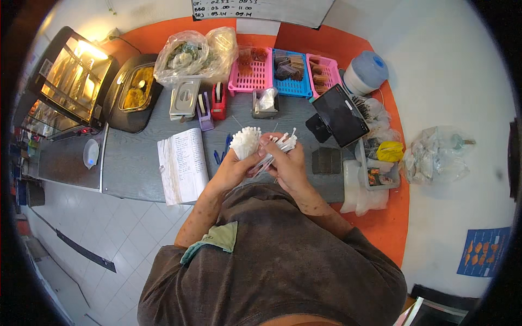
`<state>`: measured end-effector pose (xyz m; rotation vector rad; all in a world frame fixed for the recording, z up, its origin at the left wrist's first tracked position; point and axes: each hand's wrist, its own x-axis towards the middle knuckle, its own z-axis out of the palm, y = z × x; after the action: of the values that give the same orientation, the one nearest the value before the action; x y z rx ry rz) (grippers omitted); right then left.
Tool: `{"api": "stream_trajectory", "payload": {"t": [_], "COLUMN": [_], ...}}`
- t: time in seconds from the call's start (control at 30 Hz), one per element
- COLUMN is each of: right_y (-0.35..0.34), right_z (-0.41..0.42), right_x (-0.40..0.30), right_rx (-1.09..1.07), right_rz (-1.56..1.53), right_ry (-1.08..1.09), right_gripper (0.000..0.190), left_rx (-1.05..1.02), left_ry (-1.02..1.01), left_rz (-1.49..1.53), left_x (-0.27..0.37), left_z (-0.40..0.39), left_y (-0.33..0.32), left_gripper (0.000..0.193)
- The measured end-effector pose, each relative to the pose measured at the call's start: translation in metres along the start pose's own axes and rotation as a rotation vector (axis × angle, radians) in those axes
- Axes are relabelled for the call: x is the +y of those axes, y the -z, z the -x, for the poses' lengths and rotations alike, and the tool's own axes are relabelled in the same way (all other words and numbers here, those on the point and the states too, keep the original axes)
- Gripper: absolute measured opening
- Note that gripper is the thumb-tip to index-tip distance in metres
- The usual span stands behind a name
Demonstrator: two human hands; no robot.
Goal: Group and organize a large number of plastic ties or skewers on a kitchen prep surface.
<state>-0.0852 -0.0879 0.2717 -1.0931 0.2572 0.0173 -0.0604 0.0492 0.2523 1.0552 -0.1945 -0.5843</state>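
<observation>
My left hand [238, 167] is closed around a thick bundle of white plastic cable ties [246, 142], their small square heads bunched at the top. A second, looser bunch of cable ties [285, 143] sits in my right hand [288, 163], the heads fanning out past the thumb. Both hands meet in front of my body, above the near edge of the grey table [134, 163]. The thin tails cross between the palms, and their lower ends are partly hidden by the fingers. Blue pens [222, 150] lie just left of my left hand.
An open notebook [183, 167] lies to the left, beyond it tape dispensers [219, 100] and steel lids [184, 99]. Plastic baskets [251, 77] line the back. A tablet on a stand [340, 115] and a storage bin [381, 179] stand right; a lit display warmer [73, 81] is far left.
</observation>
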Motion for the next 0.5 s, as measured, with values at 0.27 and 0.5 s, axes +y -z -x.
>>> {"api": "stream_trajectory", "payload": {"t": [0.27, 0.5], "right_y": [0.002, 0.0], "right_z": [0.001, 0.0], "right_x": [-0.003, -0.003], "right_rx": [-0.051, -0.054], "right_rz": [-0.003, -0.026], "right_ry": [-0.028, 0.054], "right_gripper": [0.01, 0.009], "left_rx": [0.047, 0.101], "left_ry": [0.039, -0.018], "left_rz": [0.027, 0.12], "left_x": [-0.007, -0.01], "left_z": [0.0, -0.002], "left_y": [0.004, -0.002], "left_gripper": [0.028, 0.022]}}
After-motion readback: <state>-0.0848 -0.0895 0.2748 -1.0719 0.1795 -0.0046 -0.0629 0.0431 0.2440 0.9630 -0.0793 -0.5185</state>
